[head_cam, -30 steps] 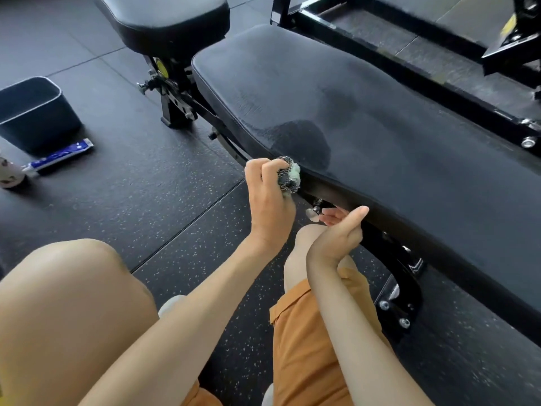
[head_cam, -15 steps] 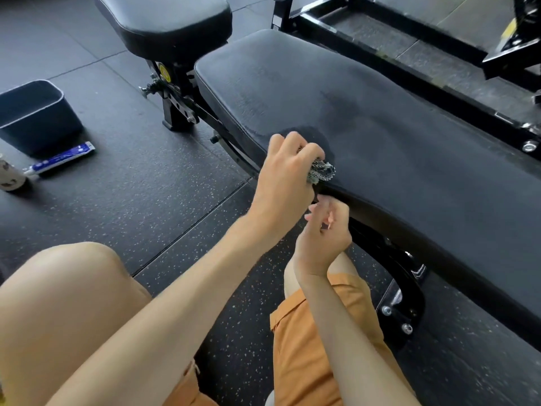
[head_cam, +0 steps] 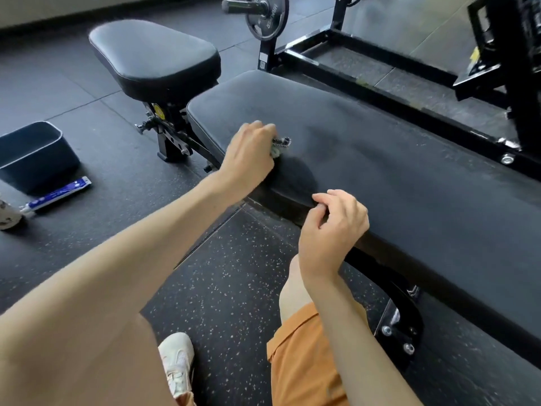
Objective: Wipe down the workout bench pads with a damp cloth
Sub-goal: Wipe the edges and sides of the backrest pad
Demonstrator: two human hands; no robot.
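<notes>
The long black back pad (head_cam: 395, 159) of the workout bench runs from the centre to the right edge. A darker damp patch (head_cam: 295, 177) shows near its front edge. My left hand (head_cam: 248, 153) grips a small bunched cloth (head_cam: 280, 145), patterned dark and pale green, and presses it on the pad just above that patch. My right hand (head_cam: 330, 227) hovers at the pad's front edge with its fingers loosely curled, holding nothing. The shorter black seat pad (head_cam: 152, 54) stands to the upper left.
A dark plastic bin (head_cam: 32, 155) sits on the rubber floor at the left, with a blue and white tube (head_cam: 55, 196) beside it. A black rack frame (head_cam: 380, 63) and a weight plate (head_cam: 266, 16) stand behind the bench. My knees and orange shorts (head_cam: 304, 361) fill the foreground.
My left hand has carried the cloth from the pad's front edge up onto its top surface. My right hand has risen from under the bench to the pad's edge. The view has tilted up.
</notes>
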